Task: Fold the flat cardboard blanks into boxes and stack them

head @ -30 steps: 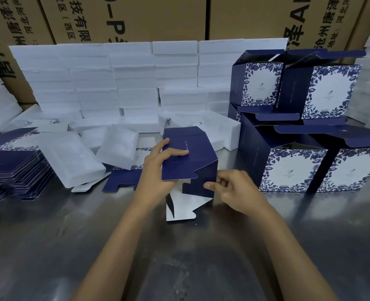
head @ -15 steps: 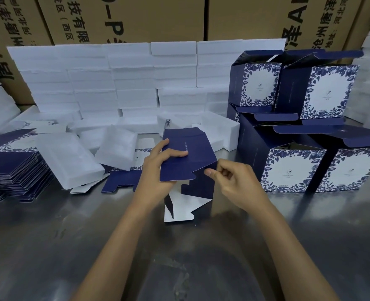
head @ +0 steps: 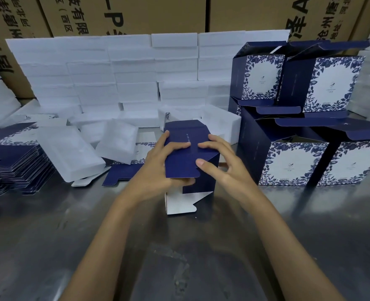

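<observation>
Two bare forearms, no sleeves, left grip (head: 158, 168) and right grip (head: 225, 170) without gloves, rings, watch

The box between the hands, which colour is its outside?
Dark navy blue outside, white inside; the box shows only in the head view.

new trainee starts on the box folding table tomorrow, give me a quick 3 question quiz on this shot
1. True or false: both hands touch the half-folded navy box.
2. On whose side does the stack of flat blanks lie? A) left B) right
3. How many folded boxes stand stacked at the right?

Key
1. True: left hand grips it, right hand presses its top.
2. A
3. Four show their printed fronts, two on two.
</observation>
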